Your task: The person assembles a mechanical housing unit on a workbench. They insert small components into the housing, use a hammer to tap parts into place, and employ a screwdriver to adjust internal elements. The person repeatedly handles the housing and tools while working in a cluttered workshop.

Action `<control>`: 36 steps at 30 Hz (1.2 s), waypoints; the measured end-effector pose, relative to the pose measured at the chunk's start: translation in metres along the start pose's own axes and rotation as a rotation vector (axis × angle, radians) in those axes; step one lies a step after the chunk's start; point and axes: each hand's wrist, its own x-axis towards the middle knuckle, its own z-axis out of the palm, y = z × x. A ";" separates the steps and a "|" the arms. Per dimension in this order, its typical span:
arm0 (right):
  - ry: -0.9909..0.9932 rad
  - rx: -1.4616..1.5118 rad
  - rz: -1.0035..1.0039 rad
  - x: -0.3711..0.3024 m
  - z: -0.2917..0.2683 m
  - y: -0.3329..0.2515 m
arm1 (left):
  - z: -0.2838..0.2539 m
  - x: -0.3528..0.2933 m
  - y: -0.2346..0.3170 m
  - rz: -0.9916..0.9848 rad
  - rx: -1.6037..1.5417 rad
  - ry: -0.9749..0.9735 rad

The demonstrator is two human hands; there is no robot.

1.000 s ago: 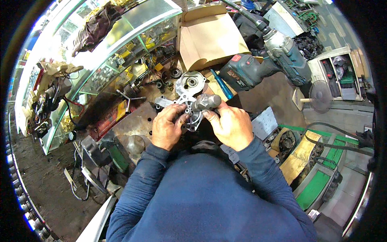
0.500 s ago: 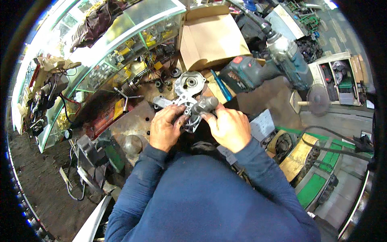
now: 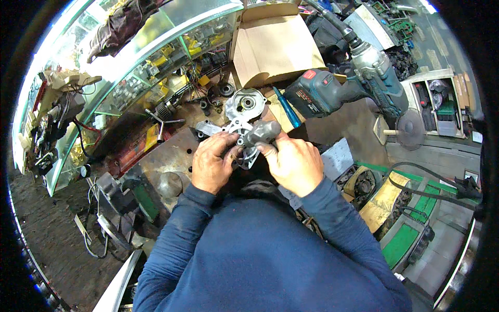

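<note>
My left hand [image 3: 212,160] is closed on the near left side of a silver cast-metal housing [image 3: 239,126] with arms and holes. Over the housing's right part lies a dull grey, rounded metal piece [image 3: 263,133], somewhat like a hammer head. My right hand [image 3: 297,164] grips that piece at its right end, thumb on the near side; the other fingers are mostly hidden. Fingertips of my left hand come close to the piece's left end. Just beyond the housing sits a round silver end cover [image 3: 246,104] with a bearing ring in its middle.
A blue screwdriver [image 3: 287,108] lies beside a cordless impact wrench [image 3: 338,91] on the right. Behind stands an open cardboard box [image 3: 278,49]. At left are a T-shaped wrench [image 3: 162,126], a red box [image 3: 136,152] and a glass cabinet [image 3: 130,83]. Small gears [image 3: 226,90] lie near the cover.
The view has shifted slightly. Both hands keep their grips, and the grey piece stays over the housing in nearly the same place.
</note>
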 end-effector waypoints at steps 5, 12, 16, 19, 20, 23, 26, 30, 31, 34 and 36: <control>0.232 0.124 -0.017 0.000 -0.013 -0.005 | 0.003 -0.001 -0.002 0.002 -0.004 0.016; 0.155 0.032 0.017 0.006 -0.012 -0.009 | 0.002 -0.003 -0.002 0.024 0.022 0.008; -0.041 -0.100 -0.011 0.008 -0.012 -0.006 | 0.003 -0.003 -0.003 0.021 0.022 -0.003; 0.090 -0.004 -0.019 0.010 -0.012 -0.007 | 0.003 -0.003 -0.003 0.026 0.028 0.006; 0.143 0.002 0.010 0.010 -0.012 -0.007 | 0.003 -0.005 -0.003 0.020 0.027 0.002; 0.041 -0.035 -0.007 0.012 -0.012 -0.007 | 0.001 -0.005 -0.002 0.031 0.013 -0.006; 0.071 -0.080 -0.014 0.012 -0.013 -0.006 | -0.001 -0.004 -0.001 0.044 0.033 -0.018; 0.138 0.076 -0.024 0.009 -0.011 -0.007 | 0.000 -0.006 0.000 0.066 0.014 0.005; 0.072 0.018 -0.015 0.009 -0.010 -0.008 | 0.000 -0.006 0.000 0.047 0.027 -0.004; 0.081 -0.070 -0.008 0.007 -0.009 -0.007 | 0.000 -0.006 0.000 0.050 0.035 -0.016; 0.096 -0.048 0.016 0.001 -0.011 -0.006 | 0.001 -0.007 0.000 0.060 0.049 -0.005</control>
